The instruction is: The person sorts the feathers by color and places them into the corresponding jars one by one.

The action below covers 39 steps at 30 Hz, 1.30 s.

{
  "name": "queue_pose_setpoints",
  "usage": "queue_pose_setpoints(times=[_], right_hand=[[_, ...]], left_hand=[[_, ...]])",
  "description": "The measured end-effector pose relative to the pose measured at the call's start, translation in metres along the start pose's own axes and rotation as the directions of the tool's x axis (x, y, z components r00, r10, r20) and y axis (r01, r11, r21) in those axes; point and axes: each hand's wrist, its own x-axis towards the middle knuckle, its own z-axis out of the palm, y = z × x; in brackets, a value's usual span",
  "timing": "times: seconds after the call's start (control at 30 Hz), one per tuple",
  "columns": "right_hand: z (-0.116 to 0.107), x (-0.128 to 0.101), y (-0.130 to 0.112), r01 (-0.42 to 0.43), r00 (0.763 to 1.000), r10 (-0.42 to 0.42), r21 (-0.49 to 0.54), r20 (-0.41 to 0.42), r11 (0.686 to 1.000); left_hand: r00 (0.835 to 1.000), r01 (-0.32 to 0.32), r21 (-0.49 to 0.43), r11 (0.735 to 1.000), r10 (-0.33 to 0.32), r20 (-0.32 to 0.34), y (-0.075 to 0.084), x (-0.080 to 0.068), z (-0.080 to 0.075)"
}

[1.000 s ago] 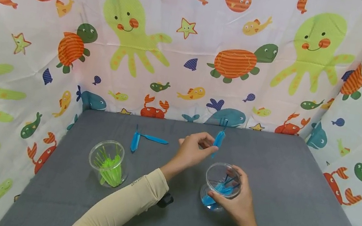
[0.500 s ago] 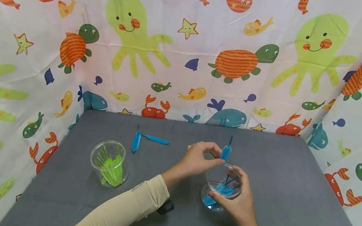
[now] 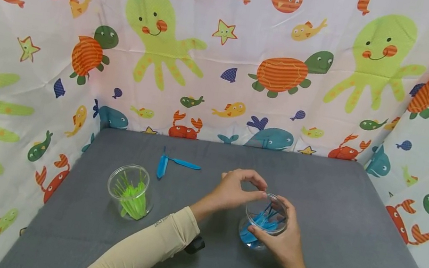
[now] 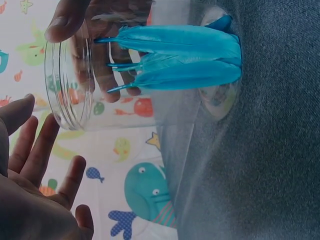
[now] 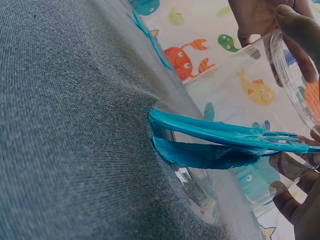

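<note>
A clear plastic cup [image 3: 266, 211] stands on the grey table [image 3: 348, 253] with several blue feathers [image 3: 261, 220] in it. My right hand [image 3: 282, 239] grips the cup from the near right side. Just left of the rim hovers my left hand [image 3: 241, 187], fingers loosely arched over the mouth and holding nothing. In the left wrist view the blue feathers [image 4: 185, 55] lie inside the cup [image 4: 75, 100], and the left hand's fingers [image 4: 40, 155] are spread beside its rim. The right wrist view shows the feathers [image 5: 210, 142] through the cup wall [image 5: 240, 75].
A second clear cup [image 3: 130, 188] with green feathers stands at the left. Two loose blue feathers [image 3: 161, 166] [image 3: 185, 164] lie at the back left of the table. A sea-animal printed curtain [image 3: 227, 59] walls in the back and sides.
The left hand brought a blue feather down to the cup and let it go inside; its fingers are now empty at the rim. The right hand kept hold of the cup.
</note>
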Motion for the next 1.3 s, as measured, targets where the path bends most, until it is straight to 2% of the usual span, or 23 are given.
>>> queue_pose_setpoints(times=[0.23, 0.43, 0.6, 0.73, 0.83, 1.0, 1.1, 1.3], right_hand=[[0.0, 0.0, -0.001, -0.007, 1.0, 0.007, 0.0, -0.002, 1.0], [0.0, 0.0, -0.002, -0.022, 1.0, 0.022, -0.03, -0.007, 0.999], [0.001, 0.0, -0.002, -0.017, 1.0, 0.016, -0.044, -0.014, 0.999], [0.001, 0.001, 0.0, 0.0, 1.0, 0.0, -0.022, -0.016, 1.0], [0.001, 0.0, 0.0, -0.001, 1.0, 0.001, -0.019, -0.016, 1.0], [0.001, -0.001, 0.001, -0.002, 1.0, 0.001, -0.014, -0.01, 1.0], [0.0, -0.001, 0.001, 0.0, 1.0, 0.0, -0.02, -0.008, 1.0], [0.0, -0.001, 0.002, -0.003, 1.0, 0.003, -0.023, -0.006, 1.0]], left_hand=[[0.999, 0.013, -0.011, 1.0, -0.014, -0.037, -0.003, -0.001, -0.006], [0.995, 0.051, -0.009, 0.999, -0.052, -0.083, -0.01, -0.003, -0.01], [0.986, 0.092, -0.014, 0.996, -0.093, -0.141, -0.019, -0.004, -0.014], [0.971, 0.118, -0.021, 0.993, -0.12, -0.207, -0.033, -0.004, -0.018], [0.953, 0.147, -0.019, 0.989, -0.146, -0.267, -0.046, -0.005, -0.023], [0.911, 0.215, -0.016, 0.977, -0.206, -0.358, -0.07, -0.008, -0.033], [0.881, 0.251, -0.026, 0.968, -0.239, -0.409, -0.084, -0.011, -0.04], [0.808, 0.34, -0.029, 0.94, -0.308, -0.502, -0.11, -0.016, -0.053]])
